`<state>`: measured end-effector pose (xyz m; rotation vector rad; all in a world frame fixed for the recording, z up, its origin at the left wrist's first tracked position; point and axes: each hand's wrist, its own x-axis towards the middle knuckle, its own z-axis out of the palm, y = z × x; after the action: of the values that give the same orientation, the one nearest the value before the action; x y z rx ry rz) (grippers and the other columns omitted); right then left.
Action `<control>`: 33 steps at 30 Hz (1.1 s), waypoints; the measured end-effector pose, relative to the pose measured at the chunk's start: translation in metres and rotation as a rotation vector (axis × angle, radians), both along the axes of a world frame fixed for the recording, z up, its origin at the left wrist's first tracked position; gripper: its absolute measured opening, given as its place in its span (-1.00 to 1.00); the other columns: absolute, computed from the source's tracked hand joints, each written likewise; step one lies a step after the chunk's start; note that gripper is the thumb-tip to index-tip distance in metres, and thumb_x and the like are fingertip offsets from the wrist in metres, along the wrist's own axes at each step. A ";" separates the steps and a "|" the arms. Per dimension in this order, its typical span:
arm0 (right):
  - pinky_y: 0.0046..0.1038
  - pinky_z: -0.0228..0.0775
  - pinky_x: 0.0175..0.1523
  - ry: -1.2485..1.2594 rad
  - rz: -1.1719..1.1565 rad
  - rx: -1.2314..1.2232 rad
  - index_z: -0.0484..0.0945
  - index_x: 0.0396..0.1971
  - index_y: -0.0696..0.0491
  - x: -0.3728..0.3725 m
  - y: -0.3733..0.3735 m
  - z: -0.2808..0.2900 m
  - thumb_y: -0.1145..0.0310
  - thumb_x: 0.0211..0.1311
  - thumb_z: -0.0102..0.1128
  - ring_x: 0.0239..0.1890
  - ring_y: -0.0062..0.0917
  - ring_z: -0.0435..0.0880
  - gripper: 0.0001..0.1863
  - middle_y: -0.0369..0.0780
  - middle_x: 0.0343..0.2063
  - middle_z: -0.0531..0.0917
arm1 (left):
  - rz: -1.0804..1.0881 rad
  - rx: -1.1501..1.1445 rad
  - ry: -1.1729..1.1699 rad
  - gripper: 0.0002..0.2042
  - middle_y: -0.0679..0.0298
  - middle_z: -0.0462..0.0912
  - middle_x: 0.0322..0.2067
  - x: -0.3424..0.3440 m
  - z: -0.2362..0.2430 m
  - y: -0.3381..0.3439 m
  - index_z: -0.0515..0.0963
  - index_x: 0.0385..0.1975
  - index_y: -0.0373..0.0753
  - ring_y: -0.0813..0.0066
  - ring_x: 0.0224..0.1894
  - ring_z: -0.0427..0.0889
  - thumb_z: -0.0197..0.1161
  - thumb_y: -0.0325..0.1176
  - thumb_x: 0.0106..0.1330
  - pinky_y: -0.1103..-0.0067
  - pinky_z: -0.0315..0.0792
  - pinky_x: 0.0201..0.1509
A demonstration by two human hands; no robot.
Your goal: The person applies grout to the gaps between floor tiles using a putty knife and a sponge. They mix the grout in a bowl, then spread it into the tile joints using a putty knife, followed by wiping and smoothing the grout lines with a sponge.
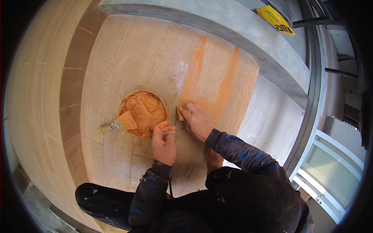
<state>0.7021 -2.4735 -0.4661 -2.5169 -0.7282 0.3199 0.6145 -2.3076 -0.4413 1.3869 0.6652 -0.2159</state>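
Orange paste, probably grout, point(147, 106) fills a round tub point(121, 101) on the wood-look tiled floor. A putty knife point(126, 120) lies across the tub's left edge, its blade smeared orange. At the tub's lower right is my left hand point(164, 145), fingers curled together with orange on the tips; whether they pinch anything is too small to make out. Right of the tub, my right hand point(197, 121) grips a small flat orange-coated spreader point(180, 113) against the floor. Orange smears point(196, 70) run along the tile joints beyond it.
A grey raised step point(186, 19) curves along the far side. On it lies a yellow packet point(275, 19). Darker border tiles point(74, 77) run down the left. A metal door track point(312, 93) and a glass-panelled frame point(330, 167) stand at right. My bare foot point(213, 159) rests behind my right wrist.
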 end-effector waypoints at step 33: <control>-0.23 0.40 -0.10 0.499 -0.539 0.374 0.54 -0.08 0.23 0.031 -0.125 0.045 0.51 0.33 0.19 -0.18 -0.03 0.55 -0.79 0.02 -0.25 0.53 | -0.357 0.872 -0.580 -0.60 0.00 0.49 0.03 0.309 -0.075 -0.101 0.50 0.11 -0.28 -0.05 0.15 0.45 0.08 -0.62 0.24 0.19 0.36 0.27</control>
<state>0.7328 -2.5986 -0.4207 -2.0462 0.0873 0.5293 0.9237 -2.4085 -0.5159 2.2762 -0.0179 0.2333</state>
